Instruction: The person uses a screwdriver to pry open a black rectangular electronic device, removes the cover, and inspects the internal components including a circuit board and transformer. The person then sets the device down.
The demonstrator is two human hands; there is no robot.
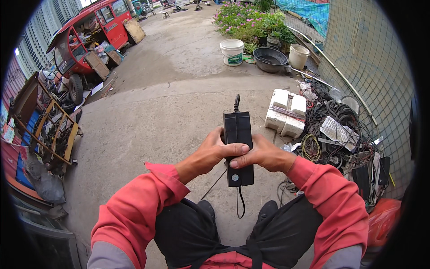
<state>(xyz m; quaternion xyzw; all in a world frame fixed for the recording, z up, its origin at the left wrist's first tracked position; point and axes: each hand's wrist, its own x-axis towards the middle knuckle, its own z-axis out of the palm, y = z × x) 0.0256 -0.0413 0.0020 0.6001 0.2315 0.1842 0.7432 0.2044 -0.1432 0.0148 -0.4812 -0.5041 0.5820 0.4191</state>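
A black box-shaped power adapter (238, 130) is held upright in front of me, between both hands. My left hand (214, 149) grips its left side with the thumb across the front. From the right side my right hand (264, 154) closes on it, its thumb lying just below the left one. Most of the other fingers are hidden behind the adapter. A thick cord with a ribbed sleeve (237, 102) leaves its top end, and a thin black cable (242, 204) loops from the bottom. A small round light sticker marks the lower front.
On the right lie a white foam block (286, 112) and a heap of tangled cables (345, 134) beside a mesh fence (376, 67). Farther off stand a white bucket (232, 53) and a black basin (270, 60). A wooden frame (67, 139) and a red vehicle (96, 27) are at left.
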